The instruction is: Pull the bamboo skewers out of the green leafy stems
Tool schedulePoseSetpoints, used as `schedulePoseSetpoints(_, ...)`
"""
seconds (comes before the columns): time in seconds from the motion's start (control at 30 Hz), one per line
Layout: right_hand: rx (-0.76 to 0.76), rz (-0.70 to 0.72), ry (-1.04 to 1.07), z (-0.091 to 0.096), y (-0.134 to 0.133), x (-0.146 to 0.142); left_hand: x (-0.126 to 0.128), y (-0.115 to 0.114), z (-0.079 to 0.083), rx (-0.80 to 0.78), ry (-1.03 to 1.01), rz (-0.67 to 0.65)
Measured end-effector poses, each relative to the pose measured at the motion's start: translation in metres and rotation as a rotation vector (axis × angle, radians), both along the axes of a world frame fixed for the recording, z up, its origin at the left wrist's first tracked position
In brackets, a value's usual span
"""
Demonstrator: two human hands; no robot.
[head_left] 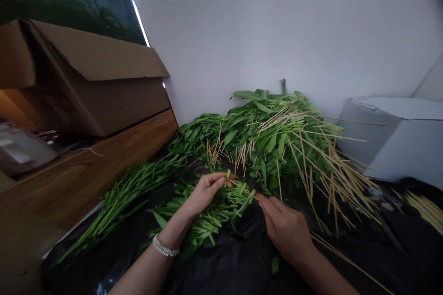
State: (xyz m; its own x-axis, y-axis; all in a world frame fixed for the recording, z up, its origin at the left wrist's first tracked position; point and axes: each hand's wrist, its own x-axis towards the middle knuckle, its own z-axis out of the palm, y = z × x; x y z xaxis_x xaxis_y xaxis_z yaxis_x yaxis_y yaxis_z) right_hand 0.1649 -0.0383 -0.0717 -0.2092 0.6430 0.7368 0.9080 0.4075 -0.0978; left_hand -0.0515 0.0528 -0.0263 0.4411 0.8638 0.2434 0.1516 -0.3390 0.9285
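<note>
Over on the far left stands one open cardboard box (128, 101), above a wooden ledge (138, 147). Nearer and to its right, one long bunch of leafy stems (117, 198) stretches over black plastic (238, 265). Next, from where I stand, comes the left hand (209, 187), beads (165, 246) round its wrist; thumb and forefinger are pinched narrow on one short stem piece (229, 174). Beneath it lies one small pile of cut greens (207, 223), too crowded to count. Farther back, against the wall (277, 32), rises one big leafy heap (251, 122), dozens of sticks (349, 184) fanning out to the right. Near and to the right, the right hand (285, 223) is almost closed, its fingertips gripping one thin stick (256, 197); I cannot tell how many green pieces are on it. Far right sits one white box (411, 147), and nearer, one pale bundle (424, 209).
</note>
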Motion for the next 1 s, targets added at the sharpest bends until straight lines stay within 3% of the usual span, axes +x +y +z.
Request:
schedulePoseSetpoints(0.23, 0.003, 0.005, 0.011, -0.0006, -0.0006, 0.0007, 0.0003, 0.0006, -0.0023, -0.009, 0.017, 0.026)
schedulePoseSetpoints(0.43, -0.005, 0.001, 0.02, 0.0011, -0.001, 0.0013, 0.0022, 0.0011, -0.0014, -0.075, -0.072, 0.15)
schedulePoseSetpoints(1.0, 0.019, -0.01, 0.003, 0.0031, -0.0022, -0.0009, 0.0051, 0.0036, -0.0068, -0.081, -0.136, 0.308)
